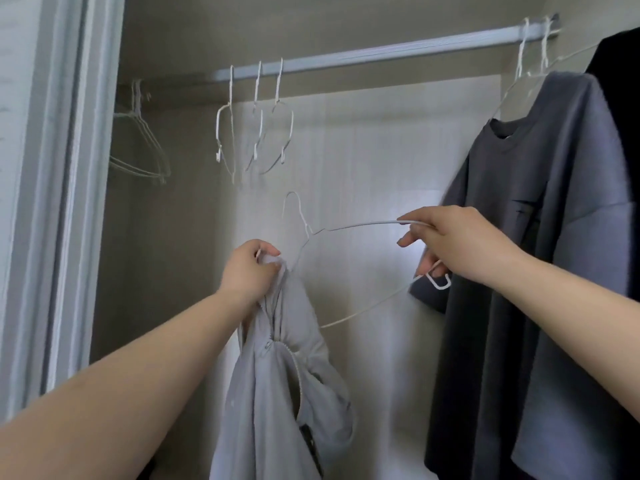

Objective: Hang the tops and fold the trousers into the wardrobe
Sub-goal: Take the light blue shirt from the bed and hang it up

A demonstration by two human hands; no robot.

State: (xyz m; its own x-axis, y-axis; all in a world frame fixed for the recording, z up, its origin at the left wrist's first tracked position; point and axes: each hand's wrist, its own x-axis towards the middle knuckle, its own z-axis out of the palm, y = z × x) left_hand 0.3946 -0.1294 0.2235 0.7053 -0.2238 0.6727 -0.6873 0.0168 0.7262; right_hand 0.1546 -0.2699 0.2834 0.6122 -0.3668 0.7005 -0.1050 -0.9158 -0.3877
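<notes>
My left hand (pixel 249 271) grips the bunched collar of a light grey zip-up jacket (pixel 277 393), which hangs down below it with its zip partly undone. My right hand (pixel 446 244) holds the right end of a white wire hanger (pixel 360 225), fingers curled round the wire. The hanger's left shoulder goes into the jacket's collar at my left hand, and its hook points up. Above runs the white wardrobe rail (pixel 381 51).
Three bare white hangers (pixel 256 123) dangle from the rail at centre left, and more bare hangers (pixel 142 143) hang in the dim left corner. A dark grey T-shirt (pixel 540 237) and a black garment (pixel 620 98) hang at the right. The sliding door frame (pixel 69 202) stands at left.
</notes>
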